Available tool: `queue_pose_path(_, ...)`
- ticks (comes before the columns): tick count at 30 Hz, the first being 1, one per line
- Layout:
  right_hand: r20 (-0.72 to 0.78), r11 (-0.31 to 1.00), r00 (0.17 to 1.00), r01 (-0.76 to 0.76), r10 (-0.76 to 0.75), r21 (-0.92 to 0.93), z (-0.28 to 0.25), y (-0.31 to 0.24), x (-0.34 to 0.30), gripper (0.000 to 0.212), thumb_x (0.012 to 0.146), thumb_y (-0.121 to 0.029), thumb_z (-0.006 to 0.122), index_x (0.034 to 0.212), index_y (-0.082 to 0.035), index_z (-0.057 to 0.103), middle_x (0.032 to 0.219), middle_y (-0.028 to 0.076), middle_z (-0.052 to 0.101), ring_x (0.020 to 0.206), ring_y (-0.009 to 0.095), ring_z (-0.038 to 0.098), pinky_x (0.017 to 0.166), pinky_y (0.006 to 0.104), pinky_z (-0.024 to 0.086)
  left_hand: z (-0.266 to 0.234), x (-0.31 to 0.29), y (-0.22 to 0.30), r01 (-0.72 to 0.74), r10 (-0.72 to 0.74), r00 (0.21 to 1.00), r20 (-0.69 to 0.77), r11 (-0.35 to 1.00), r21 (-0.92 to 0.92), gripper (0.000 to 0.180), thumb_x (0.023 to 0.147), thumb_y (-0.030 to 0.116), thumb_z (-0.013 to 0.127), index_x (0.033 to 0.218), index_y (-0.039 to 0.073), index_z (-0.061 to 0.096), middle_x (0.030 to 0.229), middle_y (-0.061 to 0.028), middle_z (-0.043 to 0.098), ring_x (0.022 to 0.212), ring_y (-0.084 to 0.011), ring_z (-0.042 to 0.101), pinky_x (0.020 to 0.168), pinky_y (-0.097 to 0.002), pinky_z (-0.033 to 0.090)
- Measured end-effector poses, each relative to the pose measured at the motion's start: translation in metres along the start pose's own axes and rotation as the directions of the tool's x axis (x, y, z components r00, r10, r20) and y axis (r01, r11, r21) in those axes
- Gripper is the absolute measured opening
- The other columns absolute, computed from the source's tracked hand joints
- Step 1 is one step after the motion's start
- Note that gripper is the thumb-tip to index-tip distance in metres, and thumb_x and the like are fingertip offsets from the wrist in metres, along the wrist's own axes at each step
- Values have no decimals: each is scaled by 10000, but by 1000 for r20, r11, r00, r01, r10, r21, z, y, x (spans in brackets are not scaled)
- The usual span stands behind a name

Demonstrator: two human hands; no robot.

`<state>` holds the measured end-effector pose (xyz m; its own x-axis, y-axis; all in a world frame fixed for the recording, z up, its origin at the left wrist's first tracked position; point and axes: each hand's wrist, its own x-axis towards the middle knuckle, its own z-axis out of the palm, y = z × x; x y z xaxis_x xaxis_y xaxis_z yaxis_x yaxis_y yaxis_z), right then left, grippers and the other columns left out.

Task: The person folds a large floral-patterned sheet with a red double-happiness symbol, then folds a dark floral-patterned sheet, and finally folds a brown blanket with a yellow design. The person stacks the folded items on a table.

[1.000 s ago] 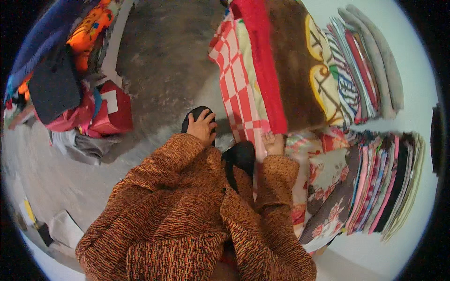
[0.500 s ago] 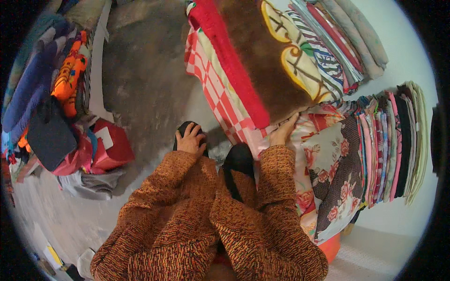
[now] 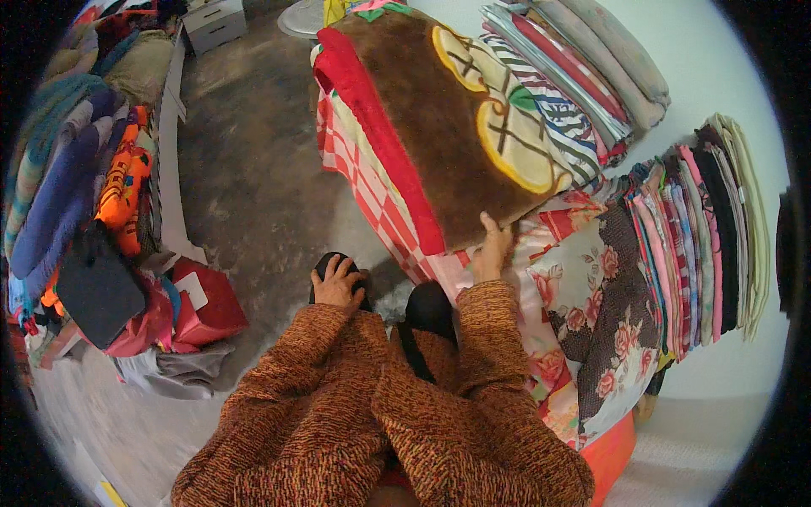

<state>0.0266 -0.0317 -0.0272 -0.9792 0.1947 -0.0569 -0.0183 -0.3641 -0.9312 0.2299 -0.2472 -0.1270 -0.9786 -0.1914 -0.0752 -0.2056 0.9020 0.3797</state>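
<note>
A folded brown fleece blanket (image 3: 422, 93) with a red edge and yellow-rimmed cream pattern lies on top of a pile. Against its near edge rests my right hand (image 3: 492, 252), fingers partly extended and not visibly gripping the fabric. Below that hand spreads floral bedding (image 3: 604, 287) with red roses on pale and dark ground. Red-and-white checked cloth (image 3: 372, 203) hangs under the blanket's left side. My left hand (image 3: 339, 286) lies with fingers spread over a dark rounded shape, either my knee or shoe. A second dark shape (image 3: 431, 313) shows between my forearms.
Folded fabrics (image 3: 684, 245) stand in a row against the white wall at right, with more rolled ones (image 3: 583, 59) farther back. At left are piled clothes (image 3: 72, 194), a black flat item (image 3: 101, 287) and a red box (image 3: 207, 308). A white drawer unit (image 3: 215, 25) stands at the back.
My right hand has come off its hold along the blanket's near edge, its finger now pointing up. The view has tilted slightly, bringing the drawer unit in. My left hand stays put.
</note>
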Motion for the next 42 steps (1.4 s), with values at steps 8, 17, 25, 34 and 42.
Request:
queue_pose_path(8, 13, 965, 965, -261, 262, -28, -33, 17, 16, 522, 726, -93, 700, 1206, -40, 501, 1158, 84, 552, 1011, 246, 530, 867, 366, 446, 11, 3, -6, 16, -16, 1000, 23, 999, 35, 342, 778, 371, 635, 1084, 220, 615, 1379, 2, 373, 1351, -251, 232, 970, -686, 228)
queue_pose_path(17, 76, 350, 862, 283, -502, -893, 1, -17, 29, 855, 765, -329, 689, 1411, -6, 230, 1424, 250, 267, 1335, 396, 219, 1077, 480, 199, 10, 2, -3, 28, -28, 999, 44, 1000, 14, 358, 780, 366, 626, 1109, 224, 613, 1386, -10, 365, 1352, -251, 228, 977, -677, 231)
queue_pose_path(25, 628, -435, 770, 531, -109, -727, 41, 12, 22, 697, 853, -607, 425, 1430, -252, 261, 1465, 193, 237, 1342, 408, 195, 1023, 633, 143, 14, 2, -7, 21, -23, 999, 48, 999, 43, 394, 783, 400, 616, 1141, 236, 601, 1378, 1, 369, 1355, -246, 216, 974, -681, 227)
queue_pose_path(34, 621, -456, 778, 520, -96, -722, 37, 14, 23, 705, 859, -605, 423, 1435, -233, 257, 1467, 167, 244, 1334, 394, 220, 1024, 618, 170, 11, -3, -6, -8, 8, 1000, 3, 999, 32, 351, 802, 379, 596, 1109, 208, 605, 1373, -17, 375, 1343, -249, 220, 936, -679, 253)
queue_pose_path(42, 629, -453, 769, 524, -112, -721, 35, 17, 22, 682, 877, -579, 421, 1439, -234, 245, 1462, 165, 245, 1329, 393, 232, 1019, 621, 185, 28, -2, -10, -21, 22, 999, -44, 999, 29, 329, 803, 358, 596, 1099, 214, 605, 1355, -22, 387, 1336, -250, 232, 938, -681, 254)
